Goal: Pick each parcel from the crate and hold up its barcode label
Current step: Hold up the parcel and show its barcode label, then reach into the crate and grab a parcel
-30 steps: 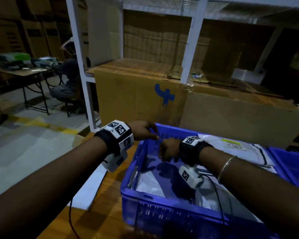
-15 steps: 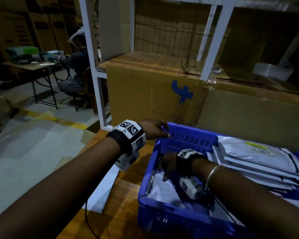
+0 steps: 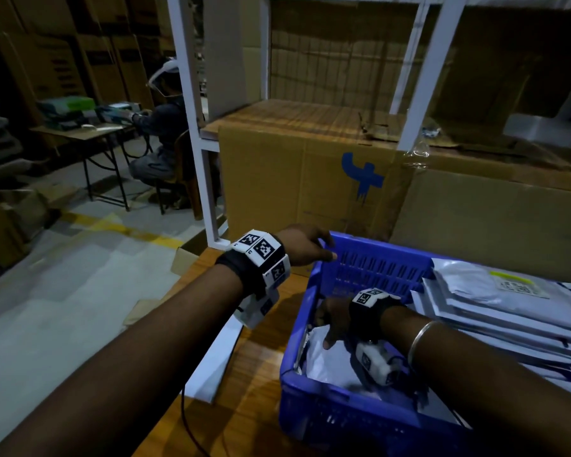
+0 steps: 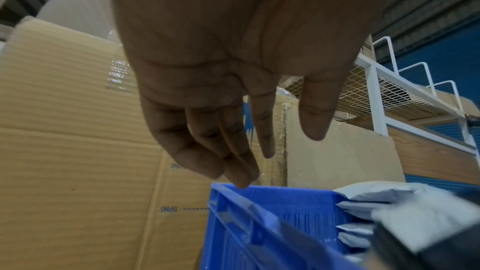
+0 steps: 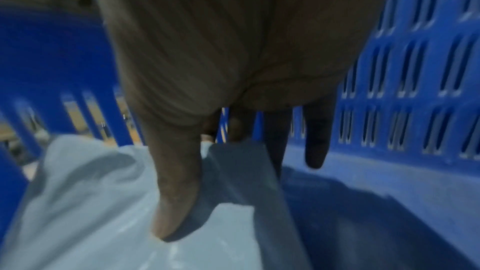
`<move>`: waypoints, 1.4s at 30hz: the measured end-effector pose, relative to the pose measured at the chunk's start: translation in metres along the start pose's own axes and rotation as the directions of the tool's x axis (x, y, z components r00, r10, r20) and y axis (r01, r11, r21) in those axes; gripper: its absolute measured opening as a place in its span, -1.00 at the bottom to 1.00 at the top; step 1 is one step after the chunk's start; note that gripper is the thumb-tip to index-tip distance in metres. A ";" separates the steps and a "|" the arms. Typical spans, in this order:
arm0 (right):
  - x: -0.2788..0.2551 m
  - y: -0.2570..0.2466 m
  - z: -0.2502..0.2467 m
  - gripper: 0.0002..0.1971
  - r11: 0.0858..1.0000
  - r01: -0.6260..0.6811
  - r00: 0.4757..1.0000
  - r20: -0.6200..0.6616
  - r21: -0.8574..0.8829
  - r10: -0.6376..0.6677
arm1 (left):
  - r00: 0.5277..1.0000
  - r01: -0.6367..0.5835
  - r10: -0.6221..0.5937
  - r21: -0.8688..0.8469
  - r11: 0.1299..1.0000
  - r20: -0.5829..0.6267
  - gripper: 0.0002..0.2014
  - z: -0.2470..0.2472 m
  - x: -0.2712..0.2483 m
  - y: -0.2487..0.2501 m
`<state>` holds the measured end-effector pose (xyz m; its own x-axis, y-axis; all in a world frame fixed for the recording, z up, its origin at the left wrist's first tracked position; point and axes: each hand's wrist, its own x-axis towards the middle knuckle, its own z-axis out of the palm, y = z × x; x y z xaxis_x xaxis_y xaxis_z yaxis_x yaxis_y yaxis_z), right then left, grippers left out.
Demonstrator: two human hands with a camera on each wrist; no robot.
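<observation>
A blue slotted crate (image 3: 376, 249) stands on a wooden table. A white plastic parcel (image 3: 323, 362) lies in its left part. My right hand (image 3: 332, 328) reaches down inside and pinches a folded edge of that parcel (image 5: 91, 202), thumb on top and fingers behind the fold. My left hand (image 3: 323, 250) hovers over the crate's far left corner (image 4: 272, 198), its fingers relaxed and holding nothing. A stack of several grey-white parcels (image 3: 495, 311) fills the crate's right side, the top one showing a printed label (image 3: 516, 286).
Big cardboard boxes (image 3: 294, 179) stand close behind the crate, under a white metal rack (image 3: 205, 159). The wooden table (image 3: 254, 407) carries a white board (image 3: 218, 357) and a black cable (image 3: 187, 420) at its left edge. A seated person (image 3: 159, 140) works at a far desk.
My right hand has gone lower into the crate and taken hold of the white parcel's edge. The left hand has stayed by the crate's far corner.
</observation>
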<state>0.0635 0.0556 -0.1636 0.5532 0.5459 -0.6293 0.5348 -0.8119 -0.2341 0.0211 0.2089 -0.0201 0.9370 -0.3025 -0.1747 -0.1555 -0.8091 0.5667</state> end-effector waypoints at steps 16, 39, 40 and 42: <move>-0.132 0.024 -0.081 -0.71 0.986 0.131 0.869 -0.491 0.106 -0.063 | 0.973 -0.031 0.034 0.020 0.999 -0.227 -0.58 0.018 -0.006 0.031; -0.253 0.101 -0.064 -0.86 0.814 0.415 0.614 -0.785 0.408 0.080 | 0.866 -0.279 0.173 -0.167 0.946 -0.470 -0.83 0.060 0.016 0.126; -0.253 0.103 -0.064 -0.81 0.862 0.374 0.598 -0.800 0.341 0.057 | 0.870 -0.274 0.176 -0.156 0.949 -0.461 -0.84 0.060 0.016 0.129; -0.253 0.104 -0.065 -0.70 0.921 0.307 0.550 -0.834 0.241 0.035 | 0.879 -0.268 0.198 -0.106 0.957 -0.434 -0.86 0.060 0.017 0.136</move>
<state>0.0206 -0.1539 0.0197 0.8560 0.4446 0.2639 0.5083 -0.6300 -0.5871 -0.0026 0.0632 0.0054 0.9283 -0.2075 0.3084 -0.3673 -0.6402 0.6747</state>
